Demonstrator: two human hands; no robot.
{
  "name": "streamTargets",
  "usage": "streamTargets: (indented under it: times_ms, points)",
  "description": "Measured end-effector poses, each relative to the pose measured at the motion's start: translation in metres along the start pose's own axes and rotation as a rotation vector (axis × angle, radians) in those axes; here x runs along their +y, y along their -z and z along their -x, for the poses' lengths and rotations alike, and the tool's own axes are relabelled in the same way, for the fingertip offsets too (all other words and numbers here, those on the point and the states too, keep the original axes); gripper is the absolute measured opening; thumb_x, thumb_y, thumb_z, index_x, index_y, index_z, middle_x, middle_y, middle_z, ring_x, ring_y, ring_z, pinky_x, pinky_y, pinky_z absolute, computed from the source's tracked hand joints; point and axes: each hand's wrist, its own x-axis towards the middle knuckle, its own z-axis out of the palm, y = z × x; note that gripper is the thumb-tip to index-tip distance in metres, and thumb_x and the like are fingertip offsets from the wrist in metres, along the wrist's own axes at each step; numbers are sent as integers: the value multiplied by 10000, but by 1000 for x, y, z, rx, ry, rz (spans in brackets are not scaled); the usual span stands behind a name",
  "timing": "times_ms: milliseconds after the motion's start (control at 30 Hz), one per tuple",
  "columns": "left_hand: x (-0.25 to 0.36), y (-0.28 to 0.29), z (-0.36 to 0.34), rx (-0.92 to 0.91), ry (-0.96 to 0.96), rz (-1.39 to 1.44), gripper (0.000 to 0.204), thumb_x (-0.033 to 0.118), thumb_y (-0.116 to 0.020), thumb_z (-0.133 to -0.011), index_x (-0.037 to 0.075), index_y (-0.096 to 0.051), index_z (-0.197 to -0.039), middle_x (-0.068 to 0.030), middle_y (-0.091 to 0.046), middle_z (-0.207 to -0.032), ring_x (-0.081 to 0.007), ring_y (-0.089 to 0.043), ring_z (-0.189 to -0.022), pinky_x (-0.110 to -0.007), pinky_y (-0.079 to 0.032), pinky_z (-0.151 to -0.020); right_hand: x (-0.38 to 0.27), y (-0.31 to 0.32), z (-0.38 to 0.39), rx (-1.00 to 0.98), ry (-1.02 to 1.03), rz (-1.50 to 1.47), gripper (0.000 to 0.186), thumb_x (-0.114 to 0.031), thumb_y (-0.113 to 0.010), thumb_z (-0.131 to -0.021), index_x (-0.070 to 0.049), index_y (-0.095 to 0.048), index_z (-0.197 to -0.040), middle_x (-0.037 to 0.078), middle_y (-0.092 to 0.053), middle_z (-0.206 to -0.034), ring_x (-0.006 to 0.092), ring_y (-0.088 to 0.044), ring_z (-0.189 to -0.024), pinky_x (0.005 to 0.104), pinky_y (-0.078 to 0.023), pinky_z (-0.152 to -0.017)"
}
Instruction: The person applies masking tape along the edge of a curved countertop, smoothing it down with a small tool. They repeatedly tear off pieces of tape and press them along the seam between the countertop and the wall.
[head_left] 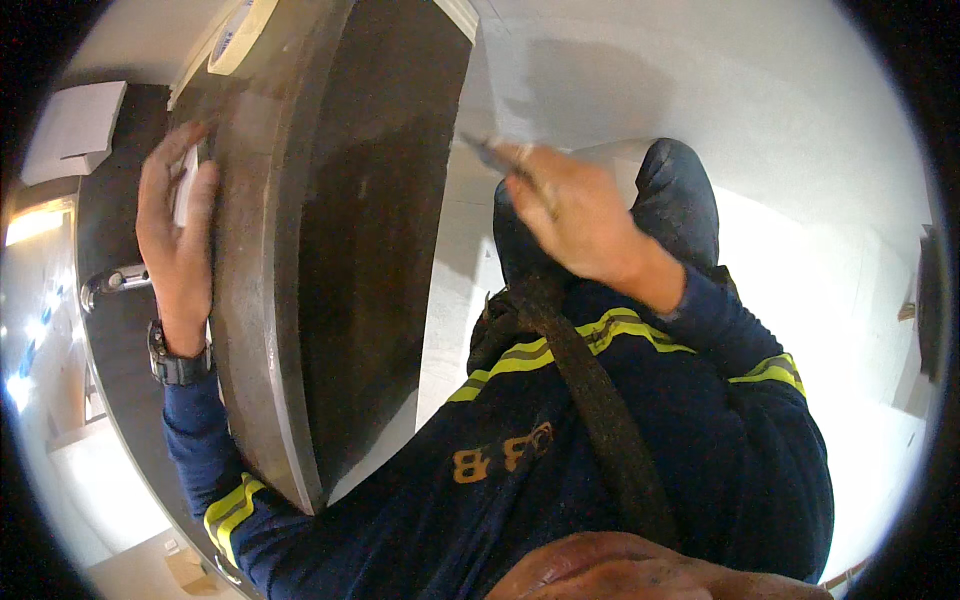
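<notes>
My left hand, a dark watch on its wrist, is closed around a narrow white piece beside the dark brown wooden frame. Most of that piece hides behind the fingers, so its kind does not show. Over my knees, my right hand grips a slender, grey pointed tool. Its tip points left, close to the edge of the dark brown panel. Motion smears the tool, and I cannot tell whether it touches the panel.
A roll of tape rests at the top of the wooden frame. Left of my left hand, a metal door handle sticks out from a dark door. A white box-like thing is at the upper left. A pale wall stands at right.
</notes>
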Motion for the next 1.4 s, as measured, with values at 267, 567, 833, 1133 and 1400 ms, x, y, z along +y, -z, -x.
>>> streamTargets:
  times_ms: [267, 567, 833, 1133, 1400]
  points:
    - [-1, -10, 14, -11, 255, 207, 463, 299, -522, -1095, 4, -605, -1443, -120, -612, -1478, -205, -532, -1375, -325, -342, -1193, -10, -70, 28, -140, -20, -49, 522, -106, -687, -912, 7, -542, -1401, 230, -681, -1010, 431, -685, -904, 506, -553, -785]
    - [-16, -10, 18, -17, 264, 174, 449, 281, -527, -1095, 25, -613, -1453, -111, -605, -1496, -195, -529, -1386, -325, -340, -1200, 12, -88, 21, -42, -10, -141, 463, -133, -653, -952, 26, -555, -1376, 266, -697, -986, 473, -667, -857, 536, -538, -758]
    - [-17, -7, 17, -9, 324, 278, 464, 282, -489, -1111, 7, -587, -1472, -117, -574, -1532, -197, -498, -1433, -333, -314, -1227, 25, -66, -12, -46, -117, -20, 342, -164, -610, -980, 12, -628, -1272, 246, -701, -960, 448, -672, -820, 520, -535, -706]
    - [-15, -8, 12, -10, 334, 322, 473, 300, -504, -1108, 24, -587, -1482, -109, -588, -1524, -179, -519, -1409, -325, -320, -1225, 69, -79, -40, 182, -15, 32, 298, -246, -574, -1019, -7, -657, -1176, 241, -691, -845, 447, -681, -770, 574, -537, -688]
    - [-18, -13, 17, 12, 370, 333, 463, 290, -492, -1115, 34, -575, -1491, -99, -601, -1495, -167, -560, -1339, -312, -388, -1166, 87, -91, -47, 315, 386, 230, 260, -211, -615, -932, 15, -696, -1033, 243, -689, -949, 374, -649, -836, 509, -541, -705]
